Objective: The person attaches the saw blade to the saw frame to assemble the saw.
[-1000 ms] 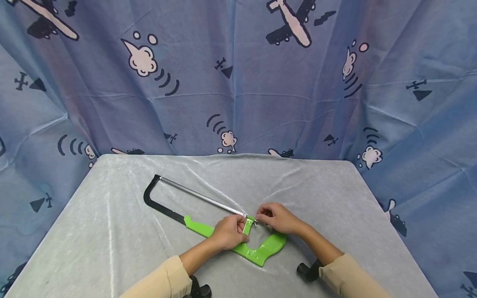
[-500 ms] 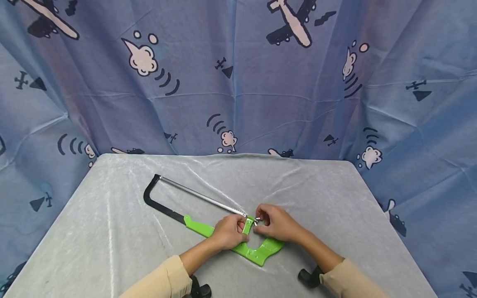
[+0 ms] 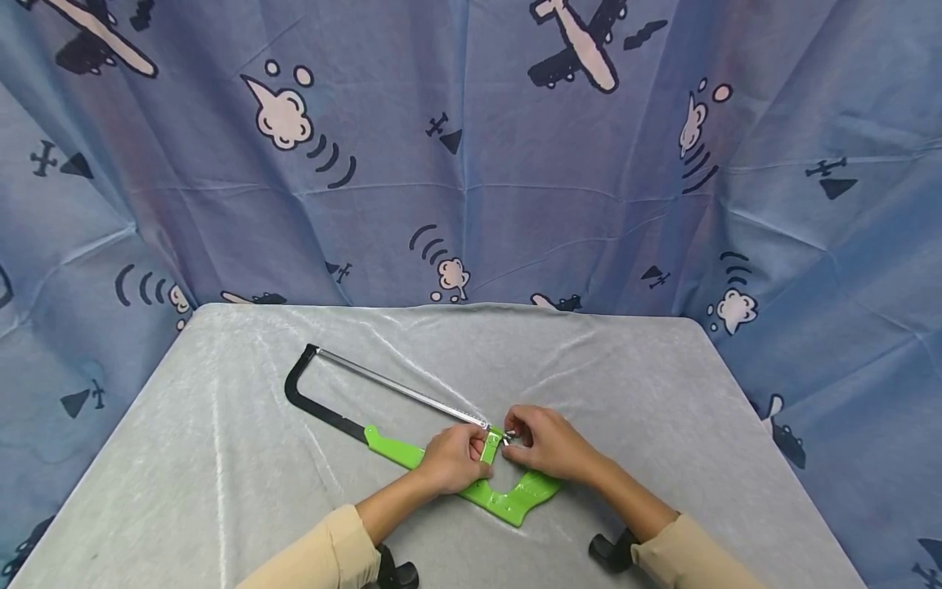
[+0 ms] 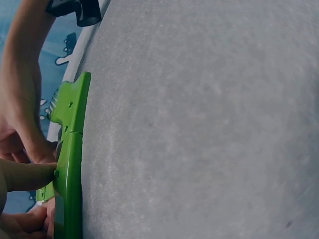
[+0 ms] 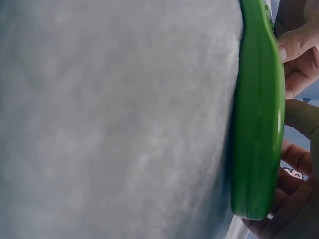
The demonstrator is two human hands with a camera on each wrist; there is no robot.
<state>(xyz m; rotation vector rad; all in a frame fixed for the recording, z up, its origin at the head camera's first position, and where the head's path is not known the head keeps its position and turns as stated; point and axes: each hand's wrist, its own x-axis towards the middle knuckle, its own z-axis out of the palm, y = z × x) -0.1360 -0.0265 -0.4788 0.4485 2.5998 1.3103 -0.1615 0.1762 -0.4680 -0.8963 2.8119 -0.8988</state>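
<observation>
A hacksaw (image 3: 397, 451) with a green handle and black front frame lies flat on the table, its silvery blade (image 3: 401, 388) on the far side. My left hand (image 3: 450, 460) grips the green upright of the handle between thumb and fingers. At the blade's near end, my right hand (image 3: 548, 442) pinches a small metal wing nut (image 3: 508, 438) with thumb and forefinger. In the left wrist view the green handle (image 4: 70, 169) stands close to my thumb. The right wrist view shows the handle's rounded end (image 5: 256, 149) in front of my right fingers, which it partly hides.
A pale grey cloth covers the table (image 3: 221, 458). Behind it hangs a blue curtain (image 3: 383, 164) printed with planes and clouds. Black camera mounts (image 3: 612, 552) sit at both wrists, below the beige sleeves (image 3: 324, 548).
My right thumb and fingers have turned about the wing nut, shifting from its far side to both sides of it. The left hand and the hacksaw keep their places.
</observation>
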